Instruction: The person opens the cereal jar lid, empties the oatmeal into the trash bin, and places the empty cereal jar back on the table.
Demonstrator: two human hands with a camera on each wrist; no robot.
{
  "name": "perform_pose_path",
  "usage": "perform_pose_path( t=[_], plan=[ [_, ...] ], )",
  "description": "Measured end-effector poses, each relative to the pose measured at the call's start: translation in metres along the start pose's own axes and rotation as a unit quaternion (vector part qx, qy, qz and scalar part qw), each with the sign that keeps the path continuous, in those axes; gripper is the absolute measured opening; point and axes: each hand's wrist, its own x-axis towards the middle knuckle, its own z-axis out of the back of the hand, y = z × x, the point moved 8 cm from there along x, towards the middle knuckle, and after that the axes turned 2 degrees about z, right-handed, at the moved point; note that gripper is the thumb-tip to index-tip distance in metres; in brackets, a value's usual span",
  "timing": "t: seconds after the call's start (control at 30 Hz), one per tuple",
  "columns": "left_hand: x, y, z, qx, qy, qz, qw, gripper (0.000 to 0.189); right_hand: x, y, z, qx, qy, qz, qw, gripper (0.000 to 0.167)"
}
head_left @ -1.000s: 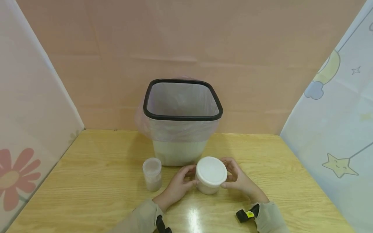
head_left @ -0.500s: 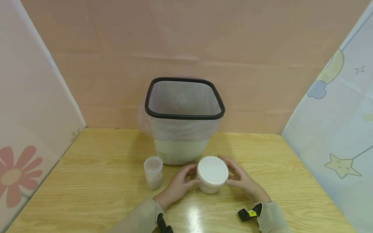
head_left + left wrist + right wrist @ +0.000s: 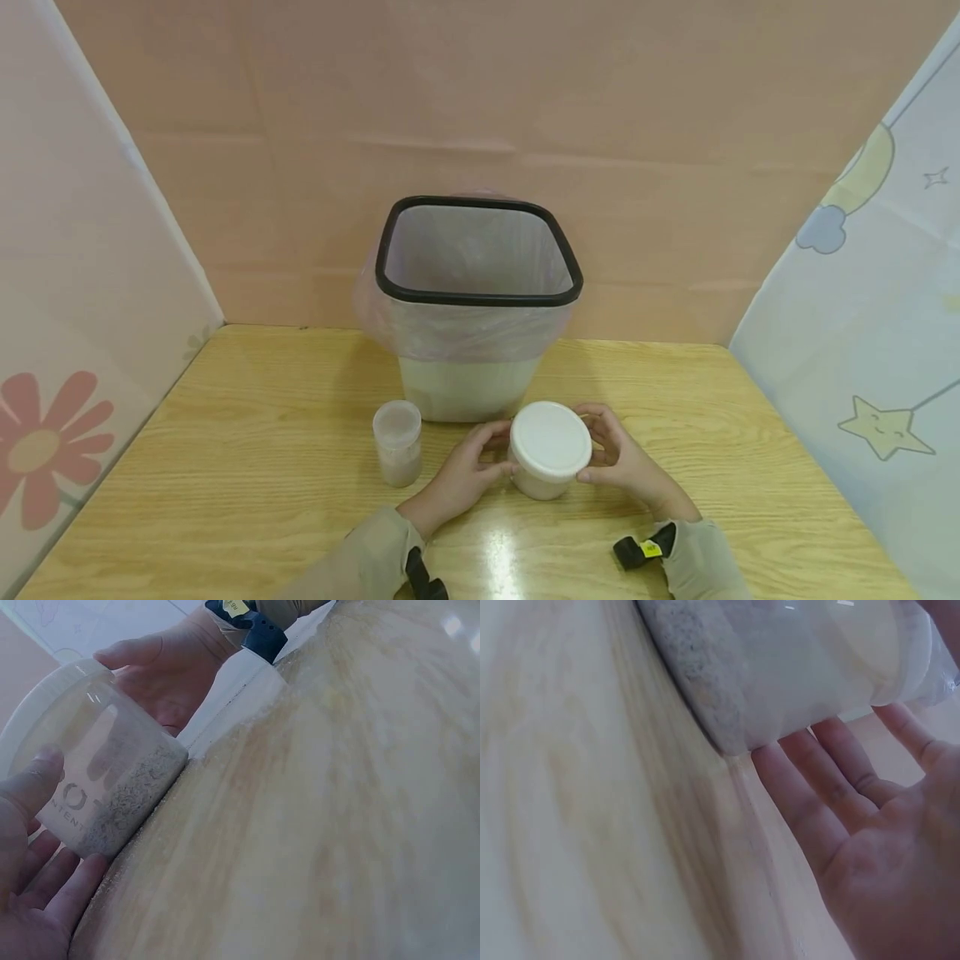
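Note:
A round clear plastic tub (image 3: 142, 742) with a white lid (image 3: 551, 437) stands upright on the table, in front of the bin. Greyish-white bits (image 3: 135, 795) cover its bottom, and part of a printed word shows on its side. My left hand (image 3: 459, 479) holds the tub's left side, thumb at the front and fingers curved behind. On the opposite side my right hand (image 3: 626, 462) holds it too, its fingertips (image 3: 769, 761) against the wall and thumb near the lid's edge. To the left stands a narrow translucent cup (image 3: 397, 446), partly filled with something pale, apart from both hands.
Behind the tub stands a white bin (image 3: 468, 387) with a black rim ring (image 3: 480, 298) and a pinkish liner bag (image 3: 480, 333). The wooden table (image 3: 247, 467) meets a peach back cloth (image 3: 637, 208), with printed panels at left and right.
The right thumb and fingers shift slightly along the tub's side and come back to it. The tub and left hand stay in place, while the head view drifts a little.

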Motion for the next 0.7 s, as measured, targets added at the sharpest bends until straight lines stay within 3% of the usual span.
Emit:
perform_pose_path(
  t=[0.27,0.53,0.7],
  plan=[
    [-0.0006,-0.0004,0.0002,0.005,-0.003,-0.001,1.0,0.057,-0.0007,0.0018,-0.0016,0.035,0.026,-0.012,0.999,0.068],
    [-0.0006,-0.0013,-0.0001,0.004,-0.002,0.001,1.0,0.056,0.0002,0.0006,0.0008,0.02,0.008,-0.016,0.9996,0.087],
    [-0.0005,-0.0016,-0.0003,0.008,0.001,0.001,1.0,0.056,0.0015,0.0009,0.0001,0.0,0.007,0.003,1.0,0.088]
  ],
)
